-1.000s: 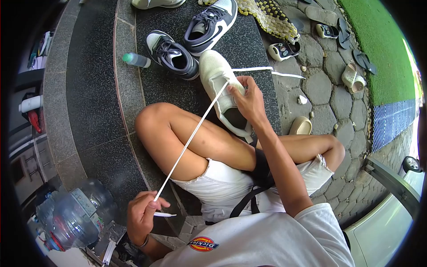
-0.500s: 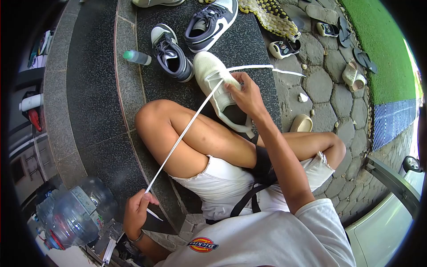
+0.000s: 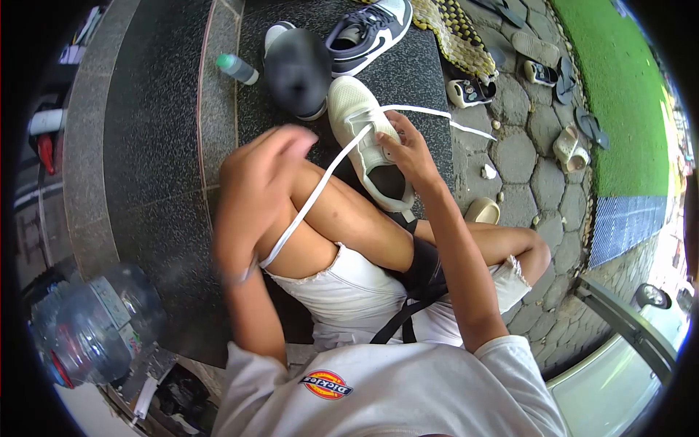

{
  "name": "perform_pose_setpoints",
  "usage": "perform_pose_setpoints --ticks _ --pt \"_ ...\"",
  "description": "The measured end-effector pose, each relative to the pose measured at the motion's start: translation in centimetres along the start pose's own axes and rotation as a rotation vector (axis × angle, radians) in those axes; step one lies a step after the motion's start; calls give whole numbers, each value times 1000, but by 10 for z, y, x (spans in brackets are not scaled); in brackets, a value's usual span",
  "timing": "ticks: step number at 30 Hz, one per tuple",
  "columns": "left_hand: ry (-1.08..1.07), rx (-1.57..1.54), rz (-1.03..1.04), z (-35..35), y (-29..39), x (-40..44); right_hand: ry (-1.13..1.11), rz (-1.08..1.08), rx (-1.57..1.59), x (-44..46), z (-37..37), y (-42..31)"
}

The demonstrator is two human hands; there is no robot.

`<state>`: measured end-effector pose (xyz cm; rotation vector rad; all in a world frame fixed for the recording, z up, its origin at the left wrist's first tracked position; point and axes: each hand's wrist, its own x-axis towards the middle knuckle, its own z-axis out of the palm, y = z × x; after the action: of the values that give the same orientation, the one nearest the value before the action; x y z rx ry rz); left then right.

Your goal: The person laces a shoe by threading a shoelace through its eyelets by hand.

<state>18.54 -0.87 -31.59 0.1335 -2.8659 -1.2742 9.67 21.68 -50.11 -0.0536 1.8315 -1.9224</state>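
Note:
A cream-white sneaker point(image 3: 354, 109) lies on the dark stone step, toe pointing away from me. My right hand point(image 3: 409, 153) grips its side near the eyelets, thumb on the upper. From the eyelets a white shoelace point(image 3: 320, 186) curves slackly over my leg toward my left wrist. The lace's other end stretches right, past the step's edge. My left hand point(image 3: 273, 164) is raised above my knee, left of the sneaker, smeared by motion. Whether its fingers hold anything cannot be made out.
Beyond the white sneaker sits a dark-and-white sneaker point(image 3: 368, 36); its mate point(image 3: 279, 32) is mostly covered by a blurred patch. A green-capped bottle point(image 3: 238, 69) lies to their left. Large water jugs point(image 3: 102, 328) stand at lower left. Sandals point(image 3: 571, 149) and a woven mat point(image 3: 460, 40) lie rightward.
My left hand has swung up from the lower left to above my knee. The lace, taut before, now hangs slack. My right hand stays on the white sneaker.

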Motion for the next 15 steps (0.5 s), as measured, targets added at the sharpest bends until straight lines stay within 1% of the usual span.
perform_pose_setpoints --ticks 2,4,6,7,8,10,11,13,14,15 --pt "-162 103 97 40 -41 51 30 -7 32 0 1 0" --pt "-339 316 -101 73 -55 80 65 -13 74 -4 4 -15" --pt "-310 284 -30 96 -72 89 85 -109 167 6 -1 -17" --pt "-289 250 -33 104 -80 91 100 -151 218 10 -5 -16" --pt "-292 216 -29 103 -83 93 168 -111 214 12 -7 -34" --pt "-309 147 -20 100 -86 95 241 -235 243 23 -6 -64" --pt "-327 144 -47 96 -82 95 223 -320 108 29 -4 -82" --pt "-163 96 161 102 -86 98 178 -494 -166 41 2 -126" --pt "-78 74 265 104 -86 100 164 -558 -239 44 14 -149" --pt "-54 -148 330 100 -74 104 150 -622 -312 46 31 -171"
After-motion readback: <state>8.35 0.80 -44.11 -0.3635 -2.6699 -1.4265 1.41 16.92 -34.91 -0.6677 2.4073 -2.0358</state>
